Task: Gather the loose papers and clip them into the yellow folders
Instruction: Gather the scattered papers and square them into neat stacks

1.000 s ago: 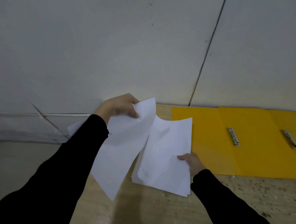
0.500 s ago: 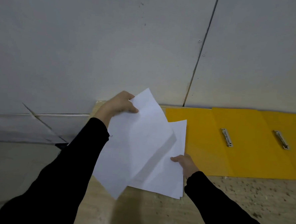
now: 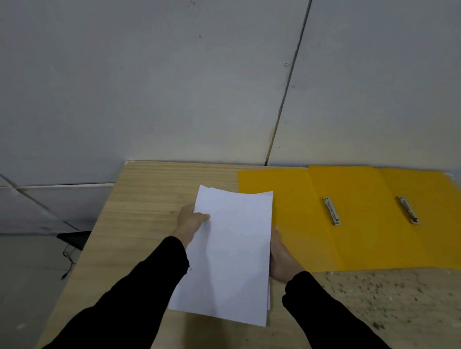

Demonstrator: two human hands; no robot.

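Paper stack (image 3: 232, 255) held over counter (image 3: 147, 196), just left of yellow folders (image 3: 368, 236) along back edge. Left hand (image 3: 190, 223) pinches left edge, right hand (image 3: 280, 261) clasps right edge. Top edges uneven: sheets may slip, miss clip (image 3: 331, 210).

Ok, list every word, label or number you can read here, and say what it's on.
None can be read.
The paper stack, held by the left hand and right hand, shows a blank white face.
The yellow folders are plain.
The metal clips bear no legible marking.
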